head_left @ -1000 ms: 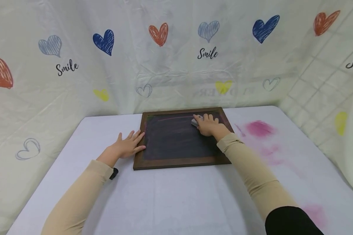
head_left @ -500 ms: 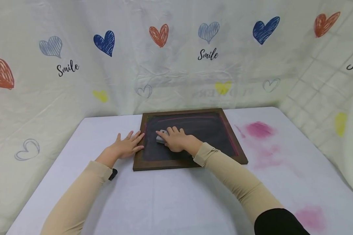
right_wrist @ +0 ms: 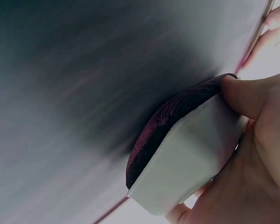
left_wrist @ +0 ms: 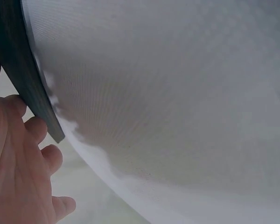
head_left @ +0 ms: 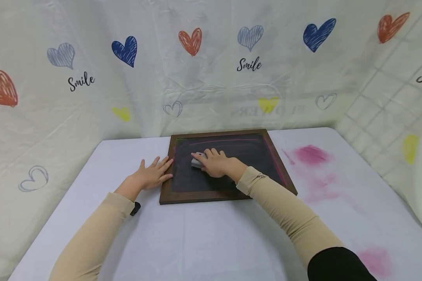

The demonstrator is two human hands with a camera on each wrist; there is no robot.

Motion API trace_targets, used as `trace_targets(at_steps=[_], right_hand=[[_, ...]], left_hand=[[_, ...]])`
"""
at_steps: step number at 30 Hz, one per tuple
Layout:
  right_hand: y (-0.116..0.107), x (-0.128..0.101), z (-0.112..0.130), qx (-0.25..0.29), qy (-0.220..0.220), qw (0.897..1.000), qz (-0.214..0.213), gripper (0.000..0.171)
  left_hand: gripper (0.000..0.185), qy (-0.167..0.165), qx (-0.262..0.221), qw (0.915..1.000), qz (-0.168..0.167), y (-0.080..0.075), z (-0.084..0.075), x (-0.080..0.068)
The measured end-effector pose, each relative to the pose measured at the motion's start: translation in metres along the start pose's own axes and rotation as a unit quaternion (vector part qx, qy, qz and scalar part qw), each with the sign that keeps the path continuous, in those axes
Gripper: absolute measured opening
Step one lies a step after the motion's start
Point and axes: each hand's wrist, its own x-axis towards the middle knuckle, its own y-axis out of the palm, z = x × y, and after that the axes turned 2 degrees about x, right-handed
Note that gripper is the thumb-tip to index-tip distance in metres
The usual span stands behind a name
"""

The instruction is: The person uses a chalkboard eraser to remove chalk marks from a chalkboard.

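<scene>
This looks like a small staged corner made for recording, not a real home room or a classroom. A thin cream sheet [head_left: 211, 78] hangs on all sides as a wall, wrinkled, printed with coloured hearts [head_left: 124, 50] and the word "Smile" [head_left: 249, 64]. On the right, a tiled wall [head_left: 383, 113] shows faintly through the sheet. In front stands one table [head_left: 204, 234] with a pale cloth, stained with pink chalk dust [head_left: 311, 154]. A wood-framed chalkboard [head_left: 232, 171] lies flat on it. No furniture or appliances show, so it feels like a craft or play setup.
</scene>
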Motion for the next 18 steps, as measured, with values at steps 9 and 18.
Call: trace_targets(at_steps=[9,18], right_hand=[[-0.002,-0.001,-0.043,0.027,0.055,0.998,0.002,0.066],[-0.002,-0.008,-0.080,0.051,0.099,0.994,-0.003,0.068]], left_hand=[[0.071,0.003,-0.002,1.0000,-0.002,0.000,0.002,-0.001],[0.071,0.002,0.006,1.0000,-0.001,0.003,0.004,0.001]])
